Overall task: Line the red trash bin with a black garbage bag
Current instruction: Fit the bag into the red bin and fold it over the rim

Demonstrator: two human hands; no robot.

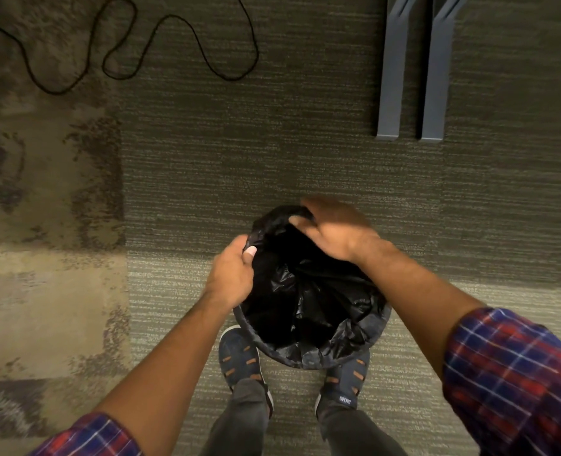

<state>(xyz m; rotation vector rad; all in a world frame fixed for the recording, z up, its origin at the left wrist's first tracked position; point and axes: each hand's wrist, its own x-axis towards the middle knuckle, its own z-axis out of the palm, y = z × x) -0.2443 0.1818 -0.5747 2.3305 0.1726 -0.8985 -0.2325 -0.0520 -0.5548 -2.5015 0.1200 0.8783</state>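
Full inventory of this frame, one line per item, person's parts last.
garbage bag: 1, black, opened over the bin's mouth, centre bottom
trash bin: 1, hidden under the bag, colour not visible, on the carpet by the feet
cable: 1, black, looped on the carpet, top left
furniture legs: 2, grey, top right
carpet: grey and tan patches, whole floor
shoes: 2, dark blue with orange, beside the bin
sleeves: 2, red-blue plaid, bottom corners
left hand: gripping the bag's left edge
right hand: on the bag's far edge, blurred

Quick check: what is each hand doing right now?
Left hand: closed, pinching the black garbage bag at the bin's left rim.
Right hand: blurred over the far rim, touching the bag; grip cannot be told.
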